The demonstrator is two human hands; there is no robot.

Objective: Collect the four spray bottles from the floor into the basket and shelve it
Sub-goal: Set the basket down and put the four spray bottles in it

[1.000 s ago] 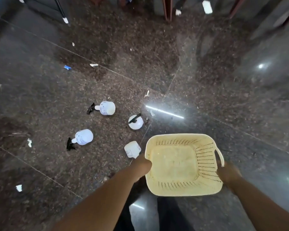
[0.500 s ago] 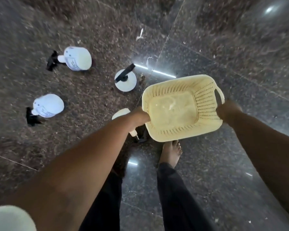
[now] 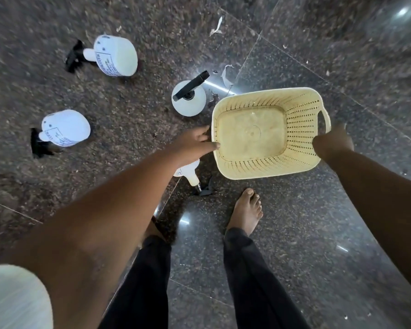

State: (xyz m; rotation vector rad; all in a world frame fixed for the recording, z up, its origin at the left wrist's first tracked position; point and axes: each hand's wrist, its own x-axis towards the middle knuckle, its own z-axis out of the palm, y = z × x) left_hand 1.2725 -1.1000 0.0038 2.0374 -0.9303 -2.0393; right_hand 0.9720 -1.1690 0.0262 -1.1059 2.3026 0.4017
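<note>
A pale yellow perforated basket (image 3: 301,119) with nothing in it sits low over the dark floor, right of centre. My left hand (image 3: 195,143) grips its left rim, thumb over the edge. My right hand (image 3: 332,143) holds the right rim just below the side handle. Two white spray bottles with black triggers lie on their sides, one at the upper left (image 3: 115,55) and one at the left (image 3: 65,128). A third bottle (image 3: 189,100) stands upright just left of the basket's far corner. Another bottle (image 3: 190,173) lies under my left hand, mostly hidden.
The floor is polished dark granite with tile seams. My bare foot (image 3: 246,210) and legs in dark trousers stand just behind the basket. Scraps of white paper (image 3: 216,26) lie beyond the bottles, another scrap (image 3: 227,74) near the upright one.
The view has dropped closer to the floor and the bottles look larger. The basket has come down beside the bottles, with both hands still on its rims.
</note>
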